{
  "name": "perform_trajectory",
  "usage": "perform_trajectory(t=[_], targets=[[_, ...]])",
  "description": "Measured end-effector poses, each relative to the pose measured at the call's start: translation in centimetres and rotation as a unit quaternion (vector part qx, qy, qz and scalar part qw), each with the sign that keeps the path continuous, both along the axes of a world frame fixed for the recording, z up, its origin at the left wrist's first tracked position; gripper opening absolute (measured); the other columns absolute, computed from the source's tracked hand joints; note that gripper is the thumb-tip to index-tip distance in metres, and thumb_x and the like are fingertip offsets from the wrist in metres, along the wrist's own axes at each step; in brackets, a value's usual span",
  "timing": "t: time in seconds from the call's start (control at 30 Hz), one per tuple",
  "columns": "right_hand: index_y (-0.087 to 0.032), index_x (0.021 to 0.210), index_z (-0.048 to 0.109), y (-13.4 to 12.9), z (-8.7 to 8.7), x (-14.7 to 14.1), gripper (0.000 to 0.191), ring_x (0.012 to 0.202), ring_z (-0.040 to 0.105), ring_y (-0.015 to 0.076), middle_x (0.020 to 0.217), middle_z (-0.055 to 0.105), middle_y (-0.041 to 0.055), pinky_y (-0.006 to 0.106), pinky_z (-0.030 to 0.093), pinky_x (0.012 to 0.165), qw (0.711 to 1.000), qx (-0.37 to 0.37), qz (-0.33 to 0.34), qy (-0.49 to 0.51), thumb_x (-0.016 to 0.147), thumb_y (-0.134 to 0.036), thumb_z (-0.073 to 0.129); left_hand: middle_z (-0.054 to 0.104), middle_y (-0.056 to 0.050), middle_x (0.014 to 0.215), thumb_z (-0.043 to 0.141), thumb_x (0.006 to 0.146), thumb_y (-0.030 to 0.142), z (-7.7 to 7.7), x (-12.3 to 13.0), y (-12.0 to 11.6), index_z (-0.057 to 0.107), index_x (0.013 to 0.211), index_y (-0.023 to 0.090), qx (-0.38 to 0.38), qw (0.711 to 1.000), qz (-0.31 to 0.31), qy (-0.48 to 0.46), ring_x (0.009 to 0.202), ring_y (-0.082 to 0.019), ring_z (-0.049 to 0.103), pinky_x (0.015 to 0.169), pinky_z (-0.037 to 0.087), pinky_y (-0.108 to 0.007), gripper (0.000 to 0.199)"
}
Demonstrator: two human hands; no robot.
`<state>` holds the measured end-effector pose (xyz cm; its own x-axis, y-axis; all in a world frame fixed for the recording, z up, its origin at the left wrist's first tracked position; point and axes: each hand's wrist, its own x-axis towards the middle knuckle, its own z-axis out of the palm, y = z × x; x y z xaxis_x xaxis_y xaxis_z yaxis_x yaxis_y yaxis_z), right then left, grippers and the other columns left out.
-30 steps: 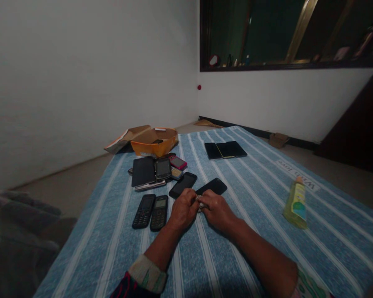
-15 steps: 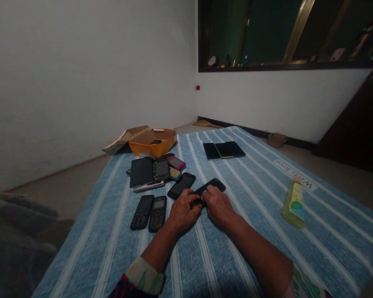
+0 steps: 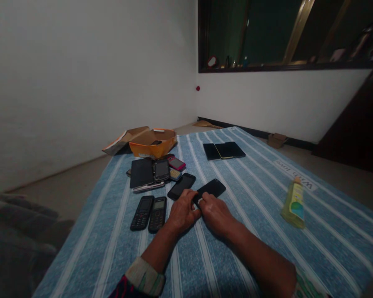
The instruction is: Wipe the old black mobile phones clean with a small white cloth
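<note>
A black smartphone (image 3: pixel 214 188) lies at a slant on the striped cloth, its near end under my hands. My left hand (image 3: pixel 183 212) grips that near end at its left corner, thumb and fingers curled. Bent fingers of my right hand (image 3: pixel 216 213) press together on the phone's lower edge; whether they pinch anything small is hidden. Just beyond my left hand rests another black phone (image 3: pixel 182 186). To the left, two keypad phones, one (image 3: pixel 142 212) and another (image 3: pixel 158 214), lie side by side.
A pile of phones, with a pink one (image 3: pixel 176 162), lies by an open orange box (image 3: pixel 153 147). Dark flat devices (image 3: pixel 230 150) sit at the back. A bottle of yellow-green liquid (image 3: pixel 294 206) lies on the cloth (image 3: pixel 251 198) at right.
My right hand has slid slightly left and toward me along the smartphone, so more of its dark surface shows. My left hand stays nearly in place.
</note>
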<state>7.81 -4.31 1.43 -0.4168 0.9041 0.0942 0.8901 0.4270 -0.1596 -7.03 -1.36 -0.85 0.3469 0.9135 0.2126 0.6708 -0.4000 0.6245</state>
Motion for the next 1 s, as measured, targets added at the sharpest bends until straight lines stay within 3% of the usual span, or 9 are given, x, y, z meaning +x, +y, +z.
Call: perform_trajectory(t=[0.17, 0.4, 0.57, 0.7, 1.0], targets=[[-0.015, 0.098, 0.066, 0.8, 0.5, 1.5, 0.027, 0.087, 0.058, 0.0182, 0.103, 0.060, 0.0089, 0.026, 0.040, 0.067, 1.000, -0.019, -0.021, 0.004, 0.089, -0.008, 0.041, 0.055, -0.006, 0.109, 0.066, 0.069, 0.020, 0.2, 0.1, 0.0, 0.057, 0.110, 0.017, -0.002, 1.000, 0.009, 0.011, 0.066, -0.012, 0.057, 0.065, 0.048, -0.028, 0.042], [-0.016, 0.095, 0.065, 2.5, 0.2, 4.3, 0.030, 0.090, 0.060, 0.0174, 0.104, 0.059, 0.0086, 0.025, 0.038, 0.068, 0.990, 0.003, -0.140, -0.013, 0.089, -0.005, 0.038, 0.055, -0.007, 0.112, 0.068, 0.069, 0.018, 0.3, 0.2, -0.1, 0.058, 0.109, 0.015, -0.019, 1.000, 0.012, 0.008, 0.065, -0.011, 0.057, 0.066, 0.048, -0.028, 0.041], [-0.014, 0.099, 0.065, 3.0, 0.0, 4.7, 0.030, 0.090, 0.062, 0.0186, 0.104, 0.059, 0.0108, 0.026, 0.039, 0.067, 0.978, 0.001, -0.205, -0.038, 0.089, -0.004, 0.038, 0.054, -0.008, 0.114, 0.067, 0.070, 0.019, 0.3, 0.3, -0.1, 0.058, 0.108, 0.013, -0.019, 1.000, 0.012, 0.004, 0.064, -0.011, 0.057, 0.065, 0.048, -0.029, 0.040], [-0.013, 0.100, 0.065, 2.6, 0.1, 3.8, 0.030, 0.090, 0.062, 0.0192, 0.104, 0.060, 0.0119, 0.026, 0.041, 0.067, 0.981, 0.005, -0.190, -0.046, 0.090, -0.005, 0.038, 0.054, -0.007, 0.113, 0.067, 0.070, 0.020, 0.5, 0.4, -0.2, 0.058, 0.107, 0.015, -0.023, 1.000, 0.012, 0.006, 0.064, -0.011, 0.057, 0.063, 0.047, -0.028, 0.039], [-0.012, 0.101, 0.066, 0.2, 0.6, 0.4, 0.027, 0.093, 0.060, 0.0216, 0.104, 0.062, 0.0122, 0.027, 0.043, 0.070, 0.998, -0.004, -0.062, -0.015, 0.090, -0.009, 0.041, 0.055, -0.007, 0.111, 0.065, 0.072, 0.023, -0.1, 0.2, 0.1, 0.058, 0.109, 0.016, 0.007, 1.000, 0.014, 0.013, 0.065, -0.011, 0.058, 0.066, 0.049, -0.028, 0.038]])
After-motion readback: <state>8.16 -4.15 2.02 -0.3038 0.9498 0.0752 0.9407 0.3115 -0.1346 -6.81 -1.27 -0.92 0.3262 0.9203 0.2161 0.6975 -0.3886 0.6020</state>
